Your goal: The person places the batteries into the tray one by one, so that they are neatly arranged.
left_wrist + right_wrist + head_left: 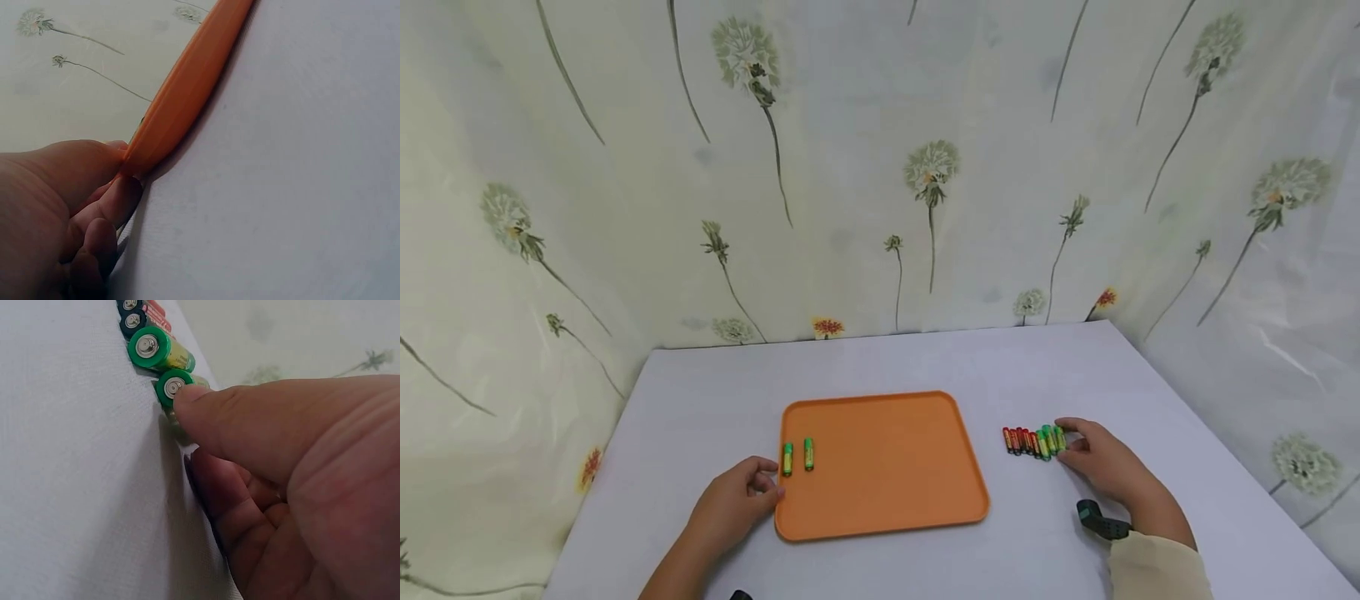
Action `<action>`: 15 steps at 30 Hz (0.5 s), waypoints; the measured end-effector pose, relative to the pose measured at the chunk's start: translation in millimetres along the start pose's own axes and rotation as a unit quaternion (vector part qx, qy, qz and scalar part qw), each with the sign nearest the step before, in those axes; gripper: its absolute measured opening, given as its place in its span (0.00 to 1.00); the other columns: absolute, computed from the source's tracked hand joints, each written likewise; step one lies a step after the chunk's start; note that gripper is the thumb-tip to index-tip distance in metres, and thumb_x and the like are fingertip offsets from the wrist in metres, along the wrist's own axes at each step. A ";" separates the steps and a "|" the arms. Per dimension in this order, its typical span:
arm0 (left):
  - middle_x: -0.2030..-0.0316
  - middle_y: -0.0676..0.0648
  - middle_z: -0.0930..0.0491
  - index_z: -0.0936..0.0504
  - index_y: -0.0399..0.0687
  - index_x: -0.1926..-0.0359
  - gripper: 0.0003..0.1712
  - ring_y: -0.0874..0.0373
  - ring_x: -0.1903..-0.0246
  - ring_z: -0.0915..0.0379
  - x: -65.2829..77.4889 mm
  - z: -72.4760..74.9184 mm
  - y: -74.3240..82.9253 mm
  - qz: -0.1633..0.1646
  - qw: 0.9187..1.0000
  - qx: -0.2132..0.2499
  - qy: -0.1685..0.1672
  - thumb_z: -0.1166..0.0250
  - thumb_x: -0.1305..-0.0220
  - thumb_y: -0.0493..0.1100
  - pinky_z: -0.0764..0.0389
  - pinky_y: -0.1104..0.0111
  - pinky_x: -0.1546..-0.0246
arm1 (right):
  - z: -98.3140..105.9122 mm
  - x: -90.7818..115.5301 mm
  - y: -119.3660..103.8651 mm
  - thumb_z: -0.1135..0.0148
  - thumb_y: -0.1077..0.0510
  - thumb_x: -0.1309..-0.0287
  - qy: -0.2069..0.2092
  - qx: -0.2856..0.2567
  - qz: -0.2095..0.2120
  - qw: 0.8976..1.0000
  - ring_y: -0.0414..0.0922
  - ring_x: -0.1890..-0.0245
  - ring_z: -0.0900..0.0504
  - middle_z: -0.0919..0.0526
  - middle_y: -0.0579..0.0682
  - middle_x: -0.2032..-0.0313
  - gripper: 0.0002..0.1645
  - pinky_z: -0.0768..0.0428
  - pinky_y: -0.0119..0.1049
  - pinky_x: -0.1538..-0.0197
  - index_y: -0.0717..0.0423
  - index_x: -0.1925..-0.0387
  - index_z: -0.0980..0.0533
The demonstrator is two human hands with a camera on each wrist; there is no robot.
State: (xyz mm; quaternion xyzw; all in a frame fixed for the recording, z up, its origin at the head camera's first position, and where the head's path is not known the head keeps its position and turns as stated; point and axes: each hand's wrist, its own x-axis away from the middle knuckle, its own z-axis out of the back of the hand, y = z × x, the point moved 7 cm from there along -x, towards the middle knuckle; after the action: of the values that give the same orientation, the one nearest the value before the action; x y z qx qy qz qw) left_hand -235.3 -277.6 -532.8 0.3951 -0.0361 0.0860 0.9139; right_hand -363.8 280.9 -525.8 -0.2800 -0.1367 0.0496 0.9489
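Left hand (pixel 730 504) holds the orange tray (pixel 887 475), right hand (pixel 1105 462) pinches the end battery (pixel 1060 439)

From where I stand, I see the orange tray on a white table (pixel 1037 375). The left hand has the tray's left edge nipped between its thumb and a finger. Two little green batteries (pixel 808 454) are in the tray, close to its left side, next to each other with a small gap.

Off to the right of the tray, more batteries sit on the table in a tight row. The red ones (pixel 1017 441) are the nearest to the tray, and the green ones (pixel 1045 442) are farther from it. The right hand is at the far end of that row. Its thumb and finger squeeze the end battery, a green one, with the thumb on one tip.

A black gadget (pixel 1101 521) is on the right wrist. Behind the tray, past the table, hangs a pale sheet (pixel 842 150) with fluffy flowers on it.
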 end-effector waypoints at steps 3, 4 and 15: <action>0.67 0.60 0.19 0.16 0.54 0.47 0.19 0.61 0.69 0.27 1.2 0.0 -0.4 -0.003 1.000 0.005 0.001 0.24 0.36 0.50 0.29 0.66 0.66 | -0.6 1.8 -0.7 0.34 0.52 0.29 0.000 -0.006 0.003 1.000 0.52 0.49 0.23 0.21 0.59 0.45 0.39 0.23 0.49 0.49 0.58 0.24 0.37; 0.67 0.60 0.19 0.16 0.54 0.47 0.19 0.61 0.69 0.27 1.1 0.2 -0.3 -0.004 1.000 0.005 0.002 0.24 0.36 0.50 0.29 0.66 0.66 | -0.1 2.3 -1.3 0.34 0.53 0.29 0.002 -0.007 0.004 1.000 0.52 0.49 0.22 0.21 0.59 0.45 0.39 0.23 0.49 0.49 0.58 0.24 0.37; 0.68 0.61 0.19 0.16 0.54 0.47 0.19 0.61 0.70 0.28 0.9 -0.3 0.5 -0.007 1.000 -0.002 0.004 0.25 0.36 0.51 0.30 0.66 0.66 | 2.4 7.1 -3.3 0.36 0.49 0.27 0.014 -0.020 -0.009 1.000 0.60 0.40 0.23 0.27 0.66 0.33 0.40 0.23 0.61 0.42 0.58 0.23 0.40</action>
State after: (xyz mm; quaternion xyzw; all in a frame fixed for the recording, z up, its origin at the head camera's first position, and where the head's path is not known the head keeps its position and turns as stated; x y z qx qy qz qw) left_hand -234.5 -277.0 -532.5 0.3934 -0.0296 0.0808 0.9153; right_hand -357.6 280.6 -520.4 -0.2987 -0.1265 0.0342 0.9453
